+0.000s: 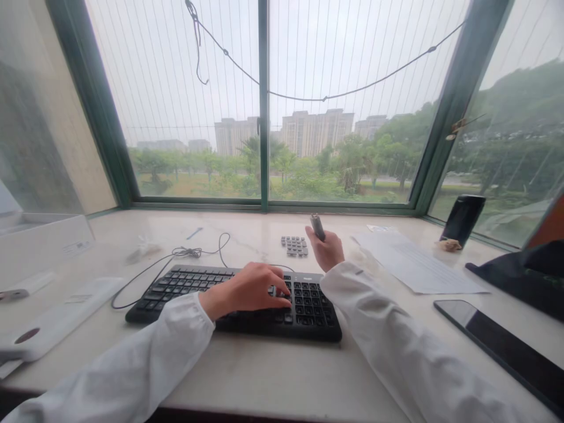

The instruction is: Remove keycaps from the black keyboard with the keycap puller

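Observation:
A black keyboard lies before me, its number pad showing bare sockets without keycaps. Over the keys left of that pad rests my left hand, thumb and fingers apart and curved down, fingertips at the keys. Behind the keyboard's right end, my right hand is closed round a short dark grey tool with a metallic-looking end pointing up; its exact kind is unclear. Beside that hand, loose keycaps lie in rows on the white sill.
A coiled cable lies behind the keyboard. To the right are paper sheets, a phone, a black upright object and dark cloth. White boxes stand left. A window rises behind.

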The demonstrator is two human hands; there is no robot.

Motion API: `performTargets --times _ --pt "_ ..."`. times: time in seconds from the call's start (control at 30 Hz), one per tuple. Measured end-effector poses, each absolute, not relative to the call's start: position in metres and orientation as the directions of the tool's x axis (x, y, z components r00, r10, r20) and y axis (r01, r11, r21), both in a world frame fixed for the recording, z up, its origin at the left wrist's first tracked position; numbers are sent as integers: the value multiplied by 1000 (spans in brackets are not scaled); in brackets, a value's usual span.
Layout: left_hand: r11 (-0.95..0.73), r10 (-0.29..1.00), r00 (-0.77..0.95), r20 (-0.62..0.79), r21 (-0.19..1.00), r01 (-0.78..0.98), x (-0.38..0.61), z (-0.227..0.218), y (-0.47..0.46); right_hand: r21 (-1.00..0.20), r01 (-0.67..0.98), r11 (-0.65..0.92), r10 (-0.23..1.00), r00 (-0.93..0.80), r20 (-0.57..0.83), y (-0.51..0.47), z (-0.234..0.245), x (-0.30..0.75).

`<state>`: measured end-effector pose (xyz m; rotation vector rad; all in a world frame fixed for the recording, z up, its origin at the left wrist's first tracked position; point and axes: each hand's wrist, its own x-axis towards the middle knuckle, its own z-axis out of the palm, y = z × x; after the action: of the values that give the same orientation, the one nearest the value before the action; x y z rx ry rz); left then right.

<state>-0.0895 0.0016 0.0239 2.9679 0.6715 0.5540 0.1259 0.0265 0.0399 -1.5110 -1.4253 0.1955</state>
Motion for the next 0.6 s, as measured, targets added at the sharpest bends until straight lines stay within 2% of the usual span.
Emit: performTargets --times 0.13,0.33,0.6 --pt "-901 422 835 354 58 431 -89 22 -4 -862 442 248 836 352 422 24 36 117" --pt "-904 400 842 363 4 428 -89 21 -8 -963 45 267 921 281 268 9 37 94" --pt "-908 383 852 358 -21 418 -88 23 -8 -969 -143 203 965 198 173 -10 40 78"
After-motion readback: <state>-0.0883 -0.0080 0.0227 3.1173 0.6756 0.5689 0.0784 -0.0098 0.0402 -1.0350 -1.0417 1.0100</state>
